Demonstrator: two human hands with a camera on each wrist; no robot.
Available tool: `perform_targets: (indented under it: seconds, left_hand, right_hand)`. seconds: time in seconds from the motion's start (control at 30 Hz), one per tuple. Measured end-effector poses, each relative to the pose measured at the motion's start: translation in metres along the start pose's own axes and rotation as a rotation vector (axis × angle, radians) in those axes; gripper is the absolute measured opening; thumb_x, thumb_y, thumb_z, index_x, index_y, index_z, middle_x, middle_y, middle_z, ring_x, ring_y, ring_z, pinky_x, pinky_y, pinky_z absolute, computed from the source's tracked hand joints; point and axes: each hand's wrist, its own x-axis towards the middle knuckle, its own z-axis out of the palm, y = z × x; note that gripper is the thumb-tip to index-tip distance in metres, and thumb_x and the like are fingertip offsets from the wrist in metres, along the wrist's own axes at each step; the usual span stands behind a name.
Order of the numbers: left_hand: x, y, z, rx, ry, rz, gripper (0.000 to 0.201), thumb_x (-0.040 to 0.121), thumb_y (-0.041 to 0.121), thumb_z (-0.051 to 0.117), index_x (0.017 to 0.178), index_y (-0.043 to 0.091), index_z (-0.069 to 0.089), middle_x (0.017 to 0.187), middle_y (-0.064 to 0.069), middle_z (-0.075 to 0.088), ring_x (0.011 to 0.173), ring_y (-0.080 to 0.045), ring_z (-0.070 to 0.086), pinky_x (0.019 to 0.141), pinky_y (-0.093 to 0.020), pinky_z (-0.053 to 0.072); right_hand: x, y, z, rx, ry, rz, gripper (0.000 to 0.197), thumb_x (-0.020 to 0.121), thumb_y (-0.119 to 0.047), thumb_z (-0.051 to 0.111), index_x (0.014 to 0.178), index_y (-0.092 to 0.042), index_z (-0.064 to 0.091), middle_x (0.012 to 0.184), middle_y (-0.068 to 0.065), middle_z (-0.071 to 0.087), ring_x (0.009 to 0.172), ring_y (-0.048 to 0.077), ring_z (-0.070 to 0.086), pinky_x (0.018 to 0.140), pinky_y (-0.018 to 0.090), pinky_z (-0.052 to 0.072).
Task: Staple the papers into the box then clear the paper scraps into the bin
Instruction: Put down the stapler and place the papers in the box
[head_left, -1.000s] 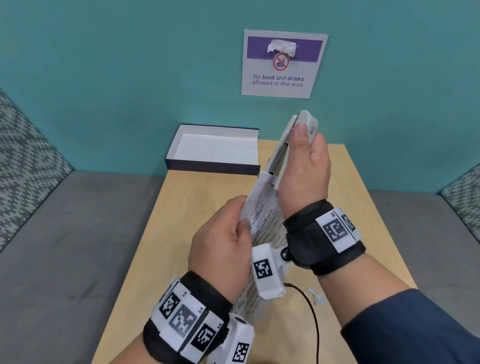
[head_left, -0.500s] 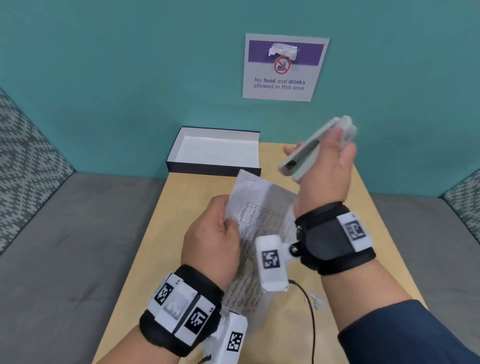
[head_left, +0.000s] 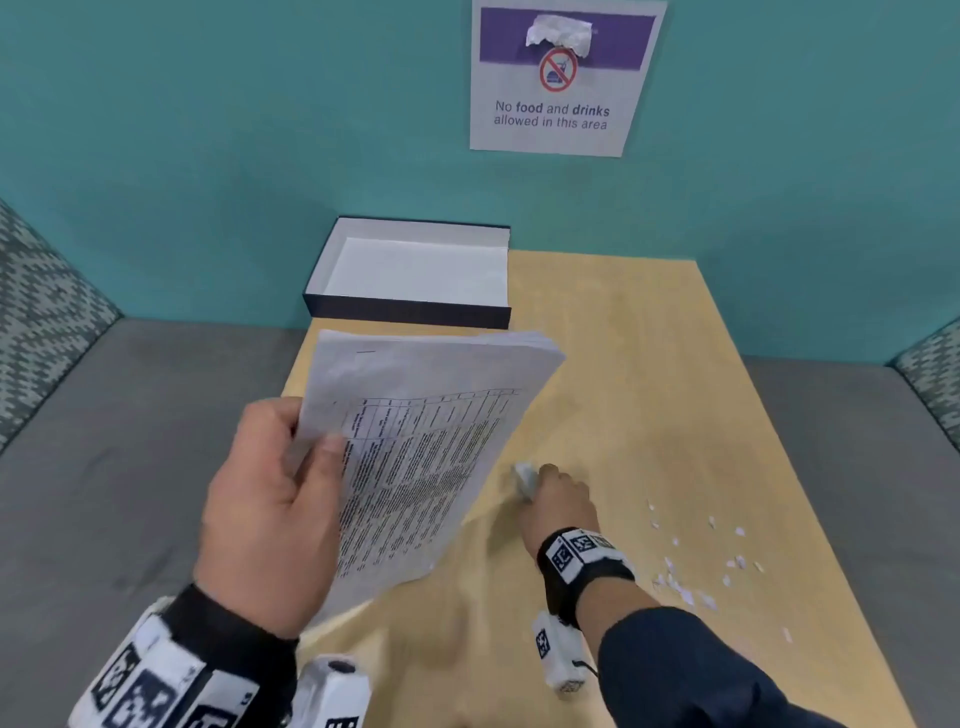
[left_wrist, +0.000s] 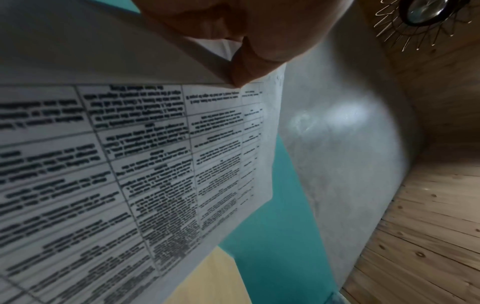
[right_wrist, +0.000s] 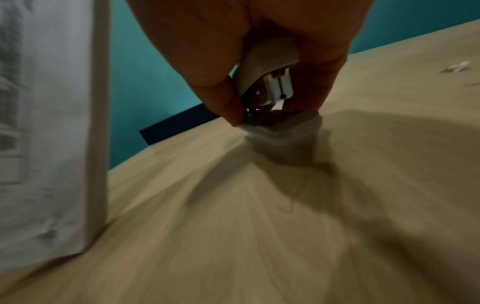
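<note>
Fig.: stapler set-down, papers in transit. My left hand (head_left: 265, 512) pinches the papers (head_left: 415, 457) at their near-left edge, thumb on top, fingers under; the stack is held up off the table (head_left: 649, 374), tilted, far corner toward the box (head_left: 410, 312). My right hand (head_left: 558, 501) is curled round the stapler (right_wrist: 270, 86), nose down w/ its base touching or almost touching the table; motion blur, so I cannot tell which.

Step in hand (my reading): put the stapler down, then drop the papers into the box. To do it well: let the stapler settle flat before letting go, so it doesn't tip; keep the pinch firm, since the sheets fan a bit at the far edge; carry the stack level and lower it inside the walls, not onto the rim.

Edges & room: the box sits at the far-left corner, overhanging the table's left edge, approx. against the wall (head_left: 208, 130). The path from papers to box is open. Scraps (head_left: 696, 566) lie scattered near the right edge, well apart from the stapler; a careless sweep could push them off. No bin in view.
</note>
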Motion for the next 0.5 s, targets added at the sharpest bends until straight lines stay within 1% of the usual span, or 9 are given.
perform_targets:
  seconds: [0.07, 0.1, 0.17, 0.2, 0.27, 0.33, 0.4, 0.47, 0.5]
  left_hand:
    - [-0.001, -0.007, -0.003, -0.024, 0.003, 0.009, 0.020, 0.090, 0.016, 0.061, 0.087, 0.033, 0.050, 0.084, 0.038, 0.062, 0.074, 0.020, 0.056, 0.062, 0.000, 0.041]
    - [0.000, -0.009, -0.005, -0.057, 0.017, 0.007, 0.018, 0.089, 0.021, 0.063, 0.088, 0.033, 0.050, 0.087, 0.035, 0.064, 0.076, 0.016, 0.060, 0.066, -0.006, 0.047]
    - [0.000, -0.009, -0.006, -0.140, 0.042, -0.012, 0.010, 0.086, 0.029, 0.058, 0.091, 0.035, 0.051, 0.091, 0.023, 0.070, 0.081, 0.001, 0.067, 0.074, -0.035, 0.056]
    - [0.000, -0.008, -0.006, -0.158, 0.045, -0.007, 0.010, 0.085, 0.030, 0.055, 0.091, 0.036, 0.051, 0.092, 0.019, 0.071, 0.083, -0.005, 0.069, 0.074, -0.042, 0.056]
    - [0.003, -0.002, -0.006, -0.193, 0.045, 0.025, 0.012, 0.086, 0.026, 0.055, 0.091, 0.037, 0.051, 0.091, 0.019, 0.072, 0.081, -0.004, 0.069, 0.072, -0.038, 0.056]
    - [0.009, 0.004, -0.006, -0.249, 0.035, 0.072, 0.020, 0.089, 0.014, 0.060, 0.090, 0.032, 0.049, 0.085, 0.026, 0.070, 0.075, 0.005, 0.066, 0.066, -0.021, 0.054]
    - [0.014, 0.015, -0.007, -0.273, 0.036, 0.119, 0.030, 0.092, 0.000, 0.056, 0.088, 0.028, 0.047, 0.082, 0.029, 0.068, 0.073, 0.009, 0.063, 0.063, -0.006, 0.047]
    - [0.021, 0.028, -0.009, -0.329, 0.053, 0.159, 0.032, 0.091, -0.004, 0.055, 0.091, 0.027, 0.048, 0.084, 0.025, 0.069, 0.076, 0.008, 0.064, 0.068, -0.008, 0.048]
    - [0.025, 0.034, -0.011, -0.374, 0.067, 0.185, 0.030, 0.091, -0.002, 0.056, 0.094, 0.027, 0.050, 0.087, 0.019, 0.071, 0.080, 0.003, 0.065, 0.071, -0.015, 0.052]
  right_hand:
    - [0.010, -0.001, 0.005, -0.072, -0.013, 0.020, 0.029, 0.086, -0.013, 0.045, 0.115, -0.013, 0.050, 0.117, 0.009, 0.060, 0.112, 0.031, 0.052, 0.087, 0.039, 0.046]
    - [0.013, -0.001, 0.008, -0.098, -0.021, 0.025, 0.030, 0.086, -0.012, 0.045, 0.116, -0.013, 0.049, 0.117, 0.009, 0.059, 0.112, 0.031, 0.052, 0.087, 0.039, 0.045]
    - [0.015, -0.002, 0.010, -0.157, -0.015, 0.014, 0.030, 0.087, -0.014, 0.046, 0.118, -0.014, 0.049, 0.118, 0.009, 0.058, 0.112, 0.031, 0.051, 0.086, 0.039, 0.043]
    - [0.012, -0.002, 0.008, -0.194, 0.029, -0.012, 0.030, 0.088, -0.020, 0.049, 0.118, -0.015, 0.050, 0.119, 0.008, 0.057, 0.111, 0.030, 0.050, 0.087, 0.039, 0.042]
    - [0.002, 0.002, -0.001, -0.172, 0.175, -0.102, 0.037, 0.090, -0.036, 0.053, 0.121, -0.016, 0.052, 0.120, 0.006, 0.055, 0.112, 0.029, 0.048, 0.089, 0.040, 0.040]
    - [-0.016, 0.005, -0.016, 0.114, 0.228, -0.180, 0.048, 0.091, -0.045, 0.052, 0.129, -0.015, 0.052, 0.123, 0.007, 0.055, 0.112, 0.024, 0.052, 0.092, 0.035, 0.044]
    - [-0.042, 0.006, -0.034, 0.648, 0.128, -0.152, 0.054, 0.084, -0.056, 0.054, 0.125, -0.021, 0.055, 0.119, 0.008, 0.060, 0.097, 0.013, 0.061, 0.083, 0.025, 0.048]
    - [-0.065, 0.002, -0.043, 1.083, -0.070, -0.069, 0.064, 0.070, -0.062, 0.060, 0.121, -0.024, 0.056, 0.116, 0.013, 0.062, 0.086, 0.012, 0.066, 0.076, 0.029, 0.054]
    - [-0.072, 0.000, -0.043, 1.205, -0.172, -0.029, 0.068, 0.067, -0.059, 0.066, 0.124, -0.023, 0.054, 0.118, 0.014, 0.061, 0.090, 0.015, 0.068, 0.077, 0.033, 0.057]
